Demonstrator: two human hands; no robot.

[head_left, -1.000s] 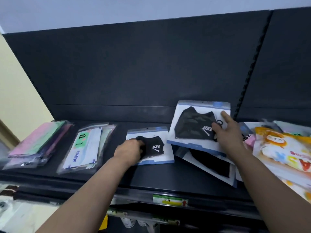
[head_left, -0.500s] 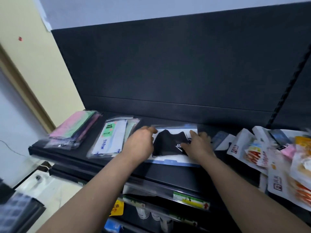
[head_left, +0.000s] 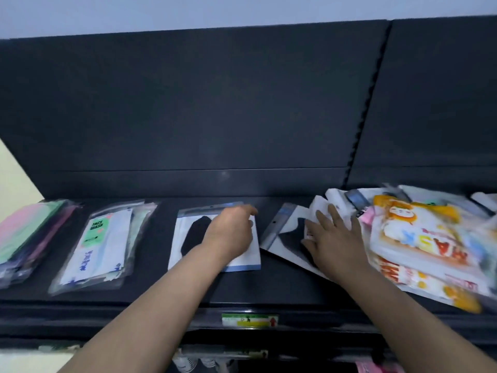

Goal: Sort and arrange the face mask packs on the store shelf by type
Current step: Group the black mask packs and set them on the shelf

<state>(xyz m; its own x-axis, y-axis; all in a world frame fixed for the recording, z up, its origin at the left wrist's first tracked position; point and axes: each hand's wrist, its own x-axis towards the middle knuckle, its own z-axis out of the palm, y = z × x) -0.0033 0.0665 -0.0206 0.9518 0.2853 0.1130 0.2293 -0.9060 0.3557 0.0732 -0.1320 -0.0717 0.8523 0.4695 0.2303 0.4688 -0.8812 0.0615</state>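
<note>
Evidently light, thin and slippery, the tilted black mask pack (head_left: 285, 238) is pressed under the flat, spread right hand (head_left: 333, 243); its stiffer card edge is best pinched. A matching pack (head_left: 193, 238) lies beneath the left hand (head_left: 228, 235), whose curled fingers' hold cannot be told

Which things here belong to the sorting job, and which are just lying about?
Job: pastel pack stack, green-label pack stack, black mask pack under left hand, tilted black pack under right hand, mixed heap.
Lying about: price label, bottles below.
</note>
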